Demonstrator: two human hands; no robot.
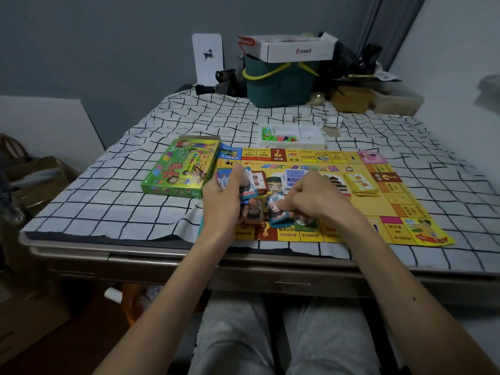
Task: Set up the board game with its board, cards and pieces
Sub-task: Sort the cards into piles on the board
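The flat yellow paper game board (378,207) lay on the checked-cloth desk (121,212). The left hand (224,197) curled its fingers round a colourful card stack (250,185); the right hand (311,197) pinched one blue-edged card (276,220) in its fingers over the board.

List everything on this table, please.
Checked tablecloth: one, white-black, covering table.
Yellow paper game board: one, yellow, on cloth, front.
Green cardboard game box: one, green, left of board.
White plastic tray: one, white, behind board.
Small plastic pieces: several, mixed colours, in tray.
Yellow card stack: one, yellow, board's right.
Blue-edged paper notes: several, blue, in both hands.
Dark green plastic basket: one, green, far edge.
Left hand: one, grips note bundle.
Right hand: one, pinches a note.
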